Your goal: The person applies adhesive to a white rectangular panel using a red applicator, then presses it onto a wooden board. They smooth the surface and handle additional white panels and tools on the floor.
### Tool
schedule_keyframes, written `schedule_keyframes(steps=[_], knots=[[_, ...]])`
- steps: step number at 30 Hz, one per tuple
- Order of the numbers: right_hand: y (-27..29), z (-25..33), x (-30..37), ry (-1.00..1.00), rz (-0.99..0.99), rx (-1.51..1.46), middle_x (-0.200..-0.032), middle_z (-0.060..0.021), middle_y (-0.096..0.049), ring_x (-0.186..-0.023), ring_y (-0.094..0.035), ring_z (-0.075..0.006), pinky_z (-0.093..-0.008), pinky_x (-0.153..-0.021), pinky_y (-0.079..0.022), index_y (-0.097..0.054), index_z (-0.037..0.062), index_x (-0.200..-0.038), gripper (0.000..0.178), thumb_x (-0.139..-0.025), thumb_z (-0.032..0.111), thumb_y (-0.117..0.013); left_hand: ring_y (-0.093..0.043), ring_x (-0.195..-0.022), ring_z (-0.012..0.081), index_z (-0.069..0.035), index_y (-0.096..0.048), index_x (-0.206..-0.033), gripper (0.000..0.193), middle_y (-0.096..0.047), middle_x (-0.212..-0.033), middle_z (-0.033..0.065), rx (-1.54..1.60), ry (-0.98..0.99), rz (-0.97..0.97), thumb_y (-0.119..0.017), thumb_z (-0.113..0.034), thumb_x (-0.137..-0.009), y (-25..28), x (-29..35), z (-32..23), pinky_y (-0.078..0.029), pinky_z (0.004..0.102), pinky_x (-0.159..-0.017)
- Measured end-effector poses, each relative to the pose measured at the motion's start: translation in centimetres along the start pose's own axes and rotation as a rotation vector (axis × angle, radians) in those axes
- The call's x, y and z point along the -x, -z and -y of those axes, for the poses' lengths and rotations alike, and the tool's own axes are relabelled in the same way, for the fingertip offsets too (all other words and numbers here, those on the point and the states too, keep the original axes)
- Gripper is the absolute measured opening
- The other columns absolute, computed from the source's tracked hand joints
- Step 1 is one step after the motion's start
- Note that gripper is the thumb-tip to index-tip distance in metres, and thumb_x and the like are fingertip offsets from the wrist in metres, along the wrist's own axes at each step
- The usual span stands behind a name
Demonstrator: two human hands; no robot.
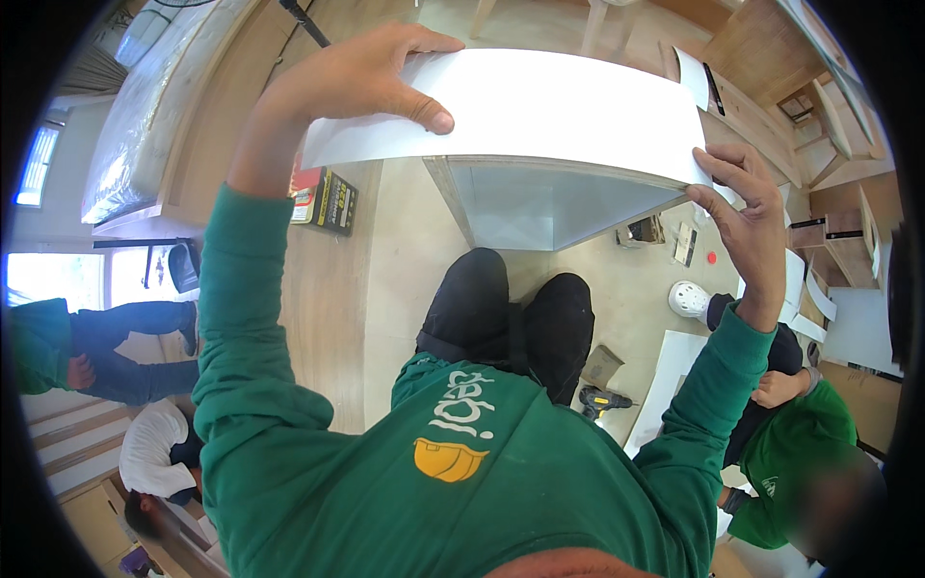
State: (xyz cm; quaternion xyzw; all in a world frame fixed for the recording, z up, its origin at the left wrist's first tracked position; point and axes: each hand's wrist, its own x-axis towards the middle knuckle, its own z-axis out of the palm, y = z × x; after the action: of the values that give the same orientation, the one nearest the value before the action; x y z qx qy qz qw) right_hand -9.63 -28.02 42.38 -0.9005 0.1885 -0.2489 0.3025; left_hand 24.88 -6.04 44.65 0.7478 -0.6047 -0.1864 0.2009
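A long white laminate strip (568,96) lies across the top edge of an open box-like wooden cabinet (506,197) with a pale lining. My left hand (361,82) grips the strip near its left end, thumb on the white face and index finger along the far edge. At the right end, my right hand (737,188) pinches the strip's corner against the cabinet's edge between thumb and fingers. The strip's left tip sticks out past the cabinet, below my left wrist. My other left fingers are partly hidden. My knees are close to the cabinet's near side.
A cordless drill (604,400) lies on the floor to the right, near a white panel (665,385). A black and yellow box (332,202) stands at left. A co-worker in green (819,424) sits at right; two other people are at left. Wooden furniture parts (838,246) fill the far right.
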Motion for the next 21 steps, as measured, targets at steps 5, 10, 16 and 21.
schedule_keyframes(steps=[5,10,16,21], knots=[[0.0,-0.3,0.2,0.064,-0.011,0.037,-0.109,-0.0084,-0.066,-0.097,-0.064,-0.0171,-0.0292,-0.086,-0.053,-0.074,0.0038,-0.112,0.036,-0.078,0.010,-0.081,-0.063,-0.114,0.0403,-0.001,-0.054,-0.138,0.114,-0.061,-0.127,0.0275,0.006,0.034,-0.029,-0.091,-0.057,-0.047,-0.2,0.2,-0.5,-0.048,0.0371,-0.100],[0.1,-0.4,0.2,0.060,-0.011,0.056,-0.109,-0.0086,-0.066,-0.095,-0.064,-0.0171,-0.0292,-0.084,-0.053,-0.074,0.0041,-0.113,0.036,-0.078,0.010,-0.081,-0.061,-0.117,0.0409,-0.004,-0.056,-0.138,0.110,-0.060,-0.129,0.0257,-0.099,0.022,-0.098,-0.091,-0.057,-0.049,-0.3,0.6,-0.7,-0.047,0.0384,-0.102],[-0.1,-0.5,0.5,0.060,-0.040,0.042,-0.109,-0.0086,-0.066,-0.094,-0.064,-0.0169,-0.0290,-0.083,-0.053,-0.074,0.0043,-0.113,0.036,-0.078,0.009,-0.081,-0.047,-0.135,0.0373,-0.018,-0.063,-0.134,0.093,-0.052,-0.145,0.0157,-0.149,-0.131,-0.145,-0.087,-0.062,-0.055,-0.9,2.0,-0.8,-0.038,0.0421,-0.112],[-0.3,-0.9,0.7,0.049,-0.058,0.020,-0.110,-0.0091,-0.066,-0.094,-0.065,-0.0176,-0.0290,-0.083,-0.052,-0.074,0.0046,-0.112,0.036,-0.077,0.009,-0.081,-0.043,-0.138,0.0390,-0.019,-0.066,-0.130,0.087,-0.045,-0.152,0.0141,-0.143,-0.109,-0.122,-0.088,-0.056,-0.055,-1.7,3.2,-1.2,-0.036,0.0452,-0.113]])
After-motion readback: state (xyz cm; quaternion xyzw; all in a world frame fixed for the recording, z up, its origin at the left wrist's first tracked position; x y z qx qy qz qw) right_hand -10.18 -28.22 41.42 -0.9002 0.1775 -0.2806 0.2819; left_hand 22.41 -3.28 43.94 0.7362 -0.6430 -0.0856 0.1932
